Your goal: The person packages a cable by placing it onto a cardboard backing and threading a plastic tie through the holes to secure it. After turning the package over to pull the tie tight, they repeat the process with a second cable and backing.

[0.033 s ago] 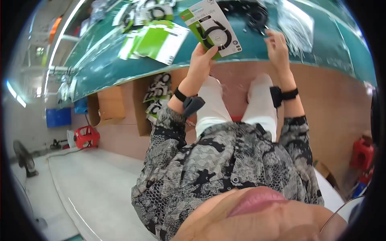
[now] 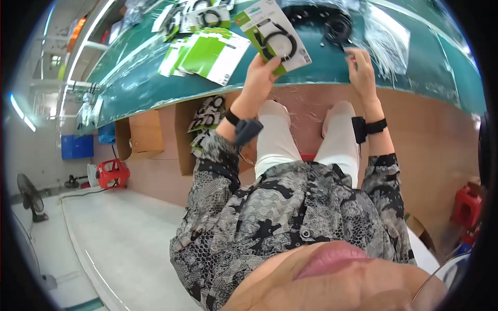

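Note:
My left hand (image 2: 261, 78) is closed on the lower edge of a carded cable pack (image 2: 276, 39), thumb on its front. The white-and-green card carries a coiled black cable (image 2: 294, 45) and is held tilted over the table's near edge. My right hand (image 2: 361, 72) is at the table edge, fingers bent and drawn together beside the end of a loose black cable coil (image 2: 338, 27). What its fingertips hold, if anything, is too small to make out. Left of the held pack lie fanned green-and-white cards (image 2: 210, 54), with several finished-looking cable packs (image 2: 207, 19) behind them.
A clear bag of thin whitish strips (image 2: 386, 39) lies right of the coil on the green table (image 2: 311, 72). Below the table, an open cardboard box (image 2: 182, 140) holds carded cables. Red stools (image 2: 112, 173), a blue bin (image 2: 77, 147) and a fan (image 2: 30, 194) stand farther off.
The whole view has shifted slightly, moving the table and its contents a little down and right in the picture. Both hands keep nearly the same pose, and the pack stays in my left hand.

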Demonstrator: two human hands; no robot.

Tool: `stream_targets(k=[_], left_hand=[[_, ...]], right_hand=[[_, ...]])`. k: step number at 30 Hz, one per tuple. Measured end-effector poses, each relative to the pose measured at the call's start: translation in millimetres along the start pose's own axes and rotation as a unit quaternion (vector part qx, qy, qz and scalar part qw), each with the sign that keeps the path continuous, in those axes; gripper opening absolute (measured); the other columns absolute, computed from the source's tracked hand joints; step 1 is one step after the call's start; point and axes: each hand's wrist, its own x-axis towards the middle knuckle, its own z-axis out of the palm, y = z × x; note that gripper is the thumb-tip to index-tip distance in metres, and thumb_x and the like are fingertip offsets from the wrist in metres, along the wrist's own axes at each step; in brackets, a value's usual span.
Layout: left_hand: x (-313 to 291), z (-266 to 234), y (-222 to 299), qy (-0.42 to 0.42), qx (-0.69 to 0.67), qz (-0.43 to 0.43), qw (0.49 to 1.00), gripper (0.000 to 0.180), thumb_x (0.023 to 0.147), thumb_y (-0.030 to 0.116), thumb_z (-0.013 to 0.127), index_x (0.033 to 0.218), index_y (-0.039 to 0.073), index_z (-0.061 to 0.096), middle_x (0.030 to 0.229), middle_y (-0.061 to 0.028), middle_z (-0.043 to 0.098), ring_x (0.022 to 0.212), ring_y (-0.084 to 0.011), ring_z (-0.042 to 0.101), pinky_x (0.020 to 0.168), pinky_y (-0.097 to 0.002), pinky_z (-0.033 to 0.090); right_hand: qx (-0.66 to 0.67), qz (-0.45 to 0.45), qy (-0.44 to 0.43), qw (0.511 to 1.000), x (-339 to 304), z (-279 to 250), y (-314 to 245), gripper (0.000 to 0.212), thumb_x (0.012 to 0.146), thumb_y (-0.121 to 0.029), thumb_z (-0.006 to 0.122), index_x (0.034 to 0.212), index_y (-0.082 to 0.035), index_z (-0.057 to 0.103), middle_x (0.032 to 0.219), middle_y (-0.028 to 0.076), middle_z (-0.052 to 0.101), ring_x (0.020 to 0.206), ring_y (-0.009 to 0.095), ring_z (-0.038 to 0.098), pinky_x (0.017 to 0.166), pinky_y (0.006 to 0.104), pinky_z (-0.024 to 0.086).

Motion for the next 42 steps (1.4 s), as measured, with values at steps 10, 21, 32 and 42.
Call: stream_targets(k=[10,21,32,42], left_hand=[[224,-177,94,0.004,-0.096,0.163,0.982,0.016,0.088,0.012,0.053,0.100,0.006,0.061,0.095,-0.0116,0.064,0.088,-0.0255,0.059,0.078,-0.0371,0.049],[165,61,-47,-0.138,0.549,0.501,0.654,0.016,0.077,0.020,0.068,0.088,0.008,0.069,0.090,-0.0098,0.063,0.085,-0.0275,0.061,0.076,-0.0372,0.050],[136,83,-71,-0.136,0.607,0.367,0.692,0.015,0.075,0.030,0.069,0.080,0.016,0.070,0.092,-0.0084,0.058,0.085,-0.0295,0.060,0.070,-0.0397,0.051],[150,72,-26,-0.013,0.315,0.135,0.940,0.022,0.089,0.022,0.060,0.079,0.008,0.072,0.081,-0.0051,0.070,0.078,-0.0121,0.064,0.069,-0.0264,0.050]], right_hand=[[-0.106,-0.073,-0.015,0.992,5,35,14,0.011,0.080,0.000,0.057,0.088,-0.005,0.063,0.093,0.010,0.061,0.091,0.030,0.058,0.080,0.0379,0.046],[-0.154,-0.070,-0.039,0.985,-2,23,10,0.012,0.080,0.002,0.056,0.089,-0.004,0.063,0.095,0.010,0.061,0.091,0.029,0.058,0.081,0.0382,0.046],[-0.168,-0.074,-0.025,0.983,-6,30,9,0.013,0.080,-0.001,0.055,0.089,-0.007,0.063,0.096,0.009,0.061,0.091,0.028,0.058,0.079,0.0388,0.046],[-0.130,-0.084,-0.005,0.988,-2,35,19,0.013,0.079,-0.001,0.056,0.088,-0.007,0.063,0.092,0.009,0.061,0.091,0.030,0.058,0.080,0.0392,0.046]])
